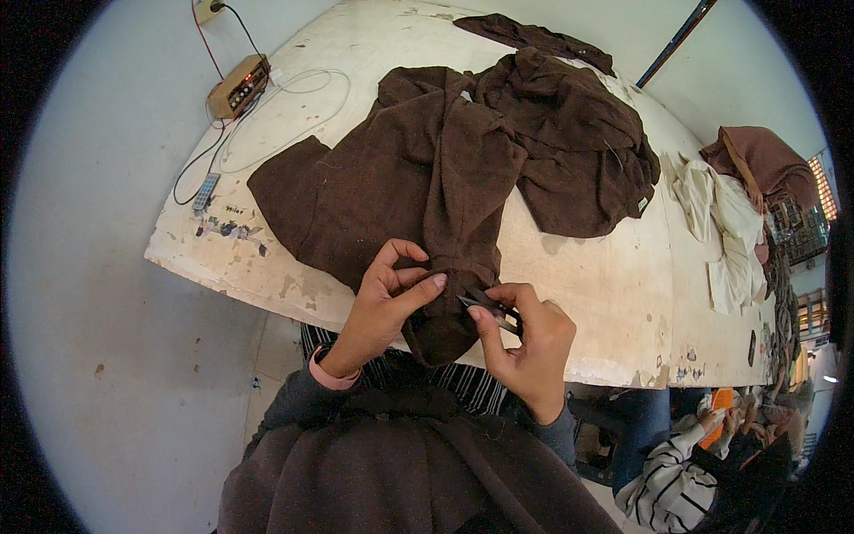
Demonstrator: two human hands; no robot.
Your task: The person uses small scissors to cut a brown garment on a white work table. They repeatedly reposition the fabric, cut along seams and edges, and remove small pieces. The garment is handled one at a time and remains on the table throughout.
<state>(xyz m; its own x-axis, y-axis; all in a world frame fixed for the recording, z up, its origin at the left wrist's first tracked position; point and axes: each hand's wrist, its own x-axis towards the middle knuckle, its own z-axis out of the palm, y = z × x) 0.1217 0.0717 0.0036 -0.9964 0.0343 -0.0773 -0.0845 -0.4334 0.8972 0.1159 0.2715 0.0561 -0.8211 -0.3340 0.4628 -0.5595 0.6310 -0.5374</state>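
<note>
A dark brown garment (382, 169) lies spread over the near side of the table, one sleeve-like end hanging past the front edge toward me. My left hand (384, 298) pinches the cloth of that end between thumb and fingers. In my right hand (529, 343) is a small pair of black thread snips (498, 311), gripped between thumb and forefinger. Their tips reach the cloth just right of my left fingertips. Whether the blades touch a thread there is too small to tell.
Another brown garment (578, 142) is bunched at the right, with more brown cloth (534, 37) behind. A wooden-cased device (240, 86) with cables and a remote control (206, 191) sit at the left. White cloth (725, 236) lies far right. A person in a striped top (672, 481) is at lower right.
</note>
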